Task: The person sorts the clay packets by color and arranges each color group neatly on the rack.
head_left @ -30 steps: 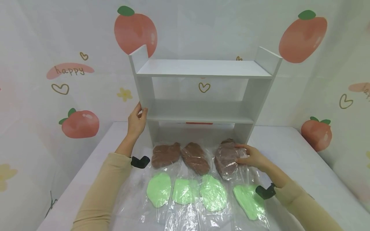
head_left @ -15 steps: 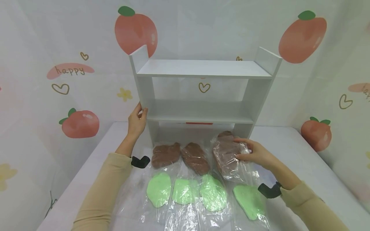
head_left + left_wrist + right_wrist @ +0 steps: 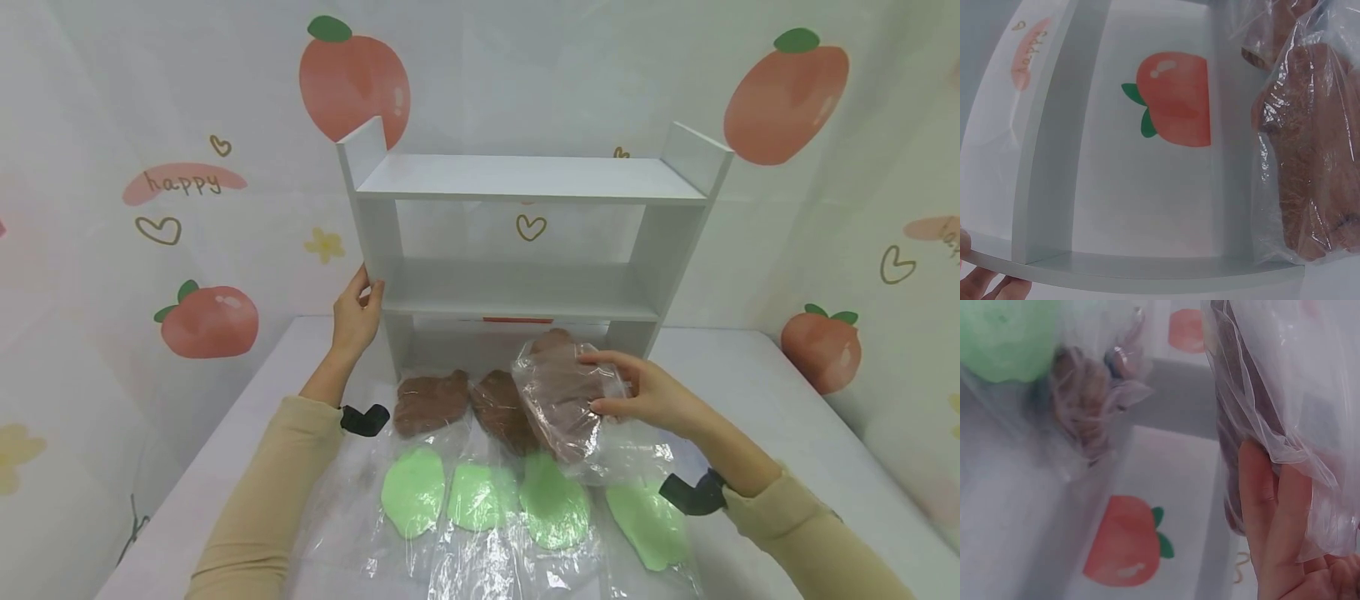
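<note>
My left hand (image 3: pixel 354 321) grips the left side panel of a small white shelf unit (image 3: pixel 525 177); in the left wrist view a thumb and fingers (image 3: pixel 1007 289) lie either side of its edge. With my right hand (image 3: pixel 660 396) I pinch the right side of a clear plastic bag holding a flat brown clay-like slab (image 3: pixel 562 412). This bag is raised and tilted before the bottom compartment, overlapping the middle brown slab (image 3: pixel 498 408). Another bagged brown slab (image 3: pixel 431 404) lies to its left. In the right wrist view, fingers (image 3: pixel 1260 494) press against the held bag (image 3: pixel 1325 400).
Several bagged light-green flat slabs (image 3: pixel 412 492) lie in a row nearer to me on the white table (image 3: pixel 750 400). Their clear bags overlap and reach to the front. Behind the shelf hangs a white cloth (image 3: pixel 540 75) printed with fruit and hearts.
My right hand has lifted the rightmost bagged brown slab and carried it left, partly across the middle one. My left hand stays on the shelf panel.
</note>
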`<act>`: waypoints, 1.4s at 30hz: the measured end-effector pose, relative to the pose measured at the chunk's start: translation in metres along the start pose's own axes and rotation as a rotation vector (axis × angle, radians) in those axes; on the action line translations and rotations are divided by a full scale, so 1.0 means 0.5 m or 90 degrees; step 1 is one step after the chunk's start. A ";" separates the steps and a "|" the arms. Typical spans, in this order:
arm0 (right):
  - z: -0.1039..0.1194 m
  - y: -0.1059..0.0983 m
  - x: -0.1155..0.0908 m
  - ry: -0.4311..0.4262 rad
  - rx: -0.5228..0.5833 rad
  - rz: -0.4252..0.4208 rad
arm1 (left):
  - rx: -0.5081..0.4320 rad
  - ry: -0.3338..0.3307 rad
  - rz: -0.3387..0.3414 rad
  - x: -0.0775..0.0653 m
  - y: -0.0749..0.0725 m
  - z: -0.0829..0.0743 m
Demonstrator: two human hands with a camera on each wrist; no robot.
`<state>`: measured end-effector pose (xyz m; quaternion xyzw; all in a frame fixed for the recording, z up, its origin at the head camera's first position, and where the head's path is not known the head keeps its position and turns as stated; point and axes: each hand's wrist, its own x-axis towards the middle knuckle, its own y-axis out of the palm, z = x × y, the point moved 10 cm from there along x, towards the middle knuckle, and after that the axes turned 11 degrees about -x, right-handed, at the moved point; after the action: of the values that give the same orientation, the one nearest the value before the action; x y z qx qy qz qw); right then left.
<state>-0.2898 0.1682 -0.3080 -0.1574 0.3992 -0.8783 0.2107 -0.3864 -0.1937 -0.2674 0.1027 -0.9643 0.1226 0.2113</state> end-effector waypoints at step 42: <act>0.290 -0.184 0.183 -0.107 0.065 -0.135 | 0.003 0.018 -0.013 -0.003 -0.002 -0.006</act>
<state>-0.3266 0.0854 -0.1357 -0.2606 0.3164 -0.8985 0.1569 -0.3839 -0.1935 -0.2654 0.1113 -0.9597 0.1245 0.2259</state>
